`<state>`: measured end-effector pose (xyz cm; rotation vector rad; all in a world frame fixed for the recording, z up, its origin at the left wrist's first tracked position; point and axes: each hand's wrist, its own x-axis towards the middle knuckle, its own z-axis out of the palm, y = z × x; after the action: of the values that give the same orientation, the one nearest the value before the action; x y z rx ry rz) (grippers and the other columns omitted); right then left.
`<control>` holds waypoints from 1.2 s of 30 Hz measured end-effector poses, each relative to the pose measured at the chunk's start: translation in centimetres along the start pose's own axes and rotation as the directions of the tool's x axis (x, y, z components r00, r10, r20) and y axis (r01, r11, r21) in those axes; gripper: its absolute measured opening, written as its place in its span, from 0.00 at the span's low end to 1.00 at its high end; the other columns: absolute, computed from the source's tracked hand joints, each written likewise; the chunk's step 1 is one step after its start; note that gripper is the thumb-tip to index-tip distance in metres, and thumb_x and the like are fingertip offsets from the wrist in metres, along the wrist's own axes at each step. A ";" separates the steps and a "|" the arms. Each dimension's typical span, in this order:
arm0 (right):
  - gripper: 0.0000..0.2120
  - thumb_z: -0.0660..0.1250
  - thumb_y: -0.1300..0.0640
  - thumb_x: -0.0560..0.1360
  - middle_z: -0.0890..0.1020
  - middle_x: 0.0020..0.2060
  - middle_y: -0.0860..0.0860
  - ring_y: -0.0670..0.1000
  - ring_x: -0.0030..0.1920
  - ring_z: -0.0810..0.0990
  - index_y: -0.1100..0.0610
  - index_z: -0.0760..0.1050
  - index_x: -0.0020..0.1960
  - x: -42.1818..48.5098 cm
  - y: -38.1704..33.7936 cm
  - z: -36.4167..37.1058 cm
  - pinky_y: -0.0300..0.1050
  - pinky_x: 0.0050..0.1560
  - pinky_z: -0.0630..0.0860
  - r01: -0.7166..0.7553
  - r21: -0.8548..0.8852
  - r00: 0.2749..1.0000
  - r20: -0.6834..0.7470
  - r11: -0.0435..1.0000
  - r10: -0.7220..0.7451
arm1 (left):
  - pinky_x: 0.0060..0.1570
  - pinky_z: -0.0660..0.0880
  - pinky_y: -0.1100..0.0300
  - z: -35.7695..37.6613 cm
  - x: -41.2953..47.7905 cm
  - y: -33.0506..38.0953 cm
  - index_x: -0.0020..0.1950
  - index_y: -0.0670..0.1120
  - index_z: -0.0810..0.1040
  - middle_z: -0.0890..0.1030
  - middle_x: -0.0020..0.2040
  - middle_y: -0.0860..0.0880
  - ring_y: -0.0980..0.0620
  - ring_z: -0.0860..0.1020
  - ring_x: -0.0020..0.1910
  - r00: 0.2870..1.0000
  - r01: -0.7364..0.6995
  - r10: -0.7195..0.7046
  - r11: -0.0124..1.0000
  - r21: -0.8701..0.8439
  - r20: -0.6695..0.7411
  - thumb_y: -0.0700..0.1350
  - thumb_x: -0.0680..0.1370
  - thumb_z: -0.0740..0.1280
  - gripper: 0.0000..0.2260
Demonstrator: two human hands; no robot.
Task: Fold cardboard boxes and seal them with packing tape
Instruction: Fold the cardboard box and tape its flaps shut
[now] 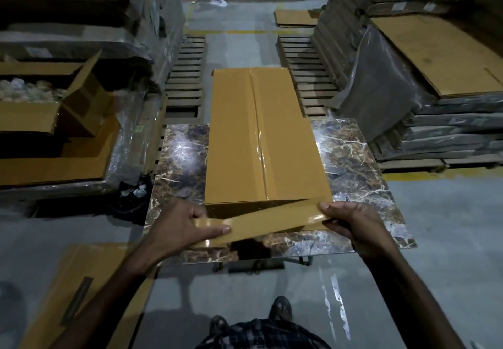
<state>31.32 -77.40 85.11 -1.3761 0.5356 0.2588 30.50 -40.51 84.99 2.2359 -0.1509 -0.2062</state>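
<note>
Head view: the only view we have; every line below comes from it.
Box: the box (261, 136) lies lengthwise down the middle of the table (367, 158) with its flaps closed. Its near end sits a little back from the table's near edge and its far end runs out past the far edge.
Done: we judge the folding finished. The top seam tape (260, 144) already runs glossy along the centre seam.
In hand: a tape strip (261, 223) is stretched slantwise across the front of the box's near end, lower at the left and higher at the right. We cannot tell whether it touches the cardboard.
Left hand: our left hand (177, 226) is curled round the supply end of the strip, with the forefinger laid along it. Any roll is hidden inside the hand.
Right hand: our right hand (353, 223) pinches the free end between thumb and fingers, just beside the box's near right corner.
Left to do: we judge this strip is meant for the near end and is not yet pressed down. The far end's state is out of sight. Flat cardboard (89, 280) on the floor suggests more boxes to come.
Edges: the table's near edge runs just under the strip, and the box's near top edge is the line to meet.
Room: tabletop shows on both sides of the box, so the hands can swing sideways. An open carton (40, 109) on the left, wrapped stacks (435, 131) on the right and pallets (185, 76) beyond the far edge hem in wider moves.
</note>
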 end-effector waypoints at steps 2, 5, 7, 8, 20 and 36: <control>0.23 0.84 0.55 0.58 0.87 0.40 0.58 0.49 0.39 0.86 0.67 0.84 0.47 0.3 -0.6 -1.3 0.36 0.40 0.82 0.008 0.028 0.999 -0.053 1.000 -0.006 | 0.26 0.63 0.69 -1.3 0.5 -0.3 0.23 0.53 0.75 0.71 0.21 0.58 0.60 0.70 0.22 0.998 0.000 0.003 0.999 0.051 -0.057 0.60 0.64 0.81 0.20; 0.03 0.75 0.66 0.71 0.87 0.37 0.55 0.47 0.36 0.85 0.65 0.84 0.44 0.6 -1.4 -3.3 0.35 0.38 0.82 0.003 0.102 0.993 -0.122 0.995 0.009 | 0.26 0.60 0.66 -3.2 1.0 -2.0 0.23 0.46 0.72 0.70 0.21 0.54 0.59 0.68 0.23 0.992 0.035 -0.022 0.994 0.103 -0.126 0.62 0.62 0.80 0.26; 0.02 0.73 0.68 0.74 0.86 0.36 0.54 0.46 0.34 0.85 0.65 0.83 0.43 0.9 -1.5 -4.3 0.36 0.39 0.83 -0.013 0.100 0.989 -0.145 0.995 0.028 | 0.26 0.60 0.65 -4.1 1.2 -2.8 0.22 0.44 0.70 0.69 0.21 0.52 0.59 0.67 0.23 0.988 0.074 -0.058 0.991 0.112 -0.143 0.60 0.62 0.82 0.27; 0.01 0.72 0.68 0.75 0.86 0.35 0.54 0.46 0.34 0.85 0.65 0.83 0.44 1.2 -1.4 -4.8 0.36 0.40 0.83 -0.022 0.094 0.988 -0.151 0.995 0.036 | 0.25 0.60 0.66 -4.4 1.3 -3.0 0.21 0.45 0.70 0.69 0.20 0.53 0.59 0.68 0.22 0.987 0.075 -0.058 0.991 0.112 -0.148 0.58 0.62 0.82 0.26; 0.13 0.79 0.60 0.70 0.87 0.39 0.58 0.49 0.36 0.86 0.67 0.83 0.48 4.4 0.3 -4.9 0.36 0.36 0.81 0.079 0.082 0.978 -0.197 0.993 -0.062 | 0.31 0.63 0.60 -4.7 3.1 -4.9 0.22 0.46 0.69 0.69 0.20 0.53 0.57 0.68 0.23 0.979 0.081 -0.045 0.981 0.178 -0.200 0.59 0.64 0.83 0.27; 0.23 0.81 0.59 0.69 0.86 0.51 0.64 0.52 0.42 0.83 0.73 0.80 0.57 6.6 3.0 -4.2 0.38 0.39 0.83 0.057 0.098 0.974 -0.225 0.994 -0.034 | 0.33 0.64 0.61 -4.8 4.3 -6.8 0.24 0.47 0.70 0.69 0.20 0.53 0.52 0.71 0.24 0.970 0.176 -0.137 0.966 0.191 -0.199 0.61 0.64 0.83 0.27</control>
<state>34.63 -81.81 78.81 -1.3218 0.6932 0.0375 35.92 -33.45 82.19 2.4638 0.1117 -0.0694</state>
